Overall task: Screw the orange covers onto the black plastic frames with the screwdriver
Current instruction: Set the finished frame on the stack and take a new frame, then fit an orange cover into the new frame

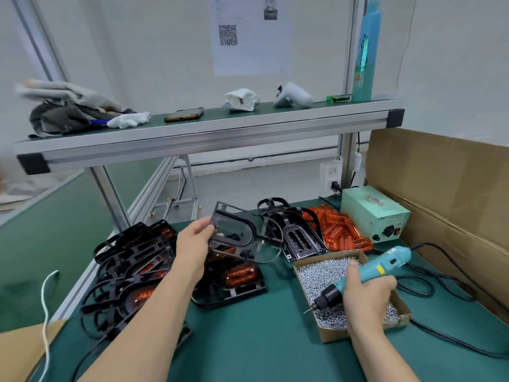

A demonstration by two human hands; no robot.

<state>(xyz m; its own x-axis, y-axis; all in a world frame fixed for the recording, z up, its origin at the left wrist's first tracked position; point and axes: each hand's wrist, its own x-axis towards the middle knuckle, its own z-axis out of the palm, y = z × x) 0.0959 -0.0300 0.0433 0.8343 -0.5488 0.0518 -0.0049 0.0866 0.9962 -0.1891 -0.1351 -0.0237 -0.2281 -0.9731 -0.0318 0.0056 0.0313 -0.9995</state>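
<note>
Left grip [192, 239] is pinching a frame [234, 230] aloft, right grip [367, 295] is clutching the screwdriver [385, 267] over the screws [325, 268]; frame probably wants laying flat before driving.

Bright even light, soft shadows; wide-angle bending, blurred left edge.

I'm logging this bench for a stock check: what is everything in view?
held frame: one, black, raised mid-table
finished frames: several, black with orange, piled at table left
bare frames: a few, black, behind centre
orange covers: heap, orange, back right
screws: many, silver, in cardboard tray
screwdriver: one, teal, over tray
power box: one, pale green, back right
phone: one, dark, on shelf
left hand: holds held frame
right hand: grips screwdriver
</note>
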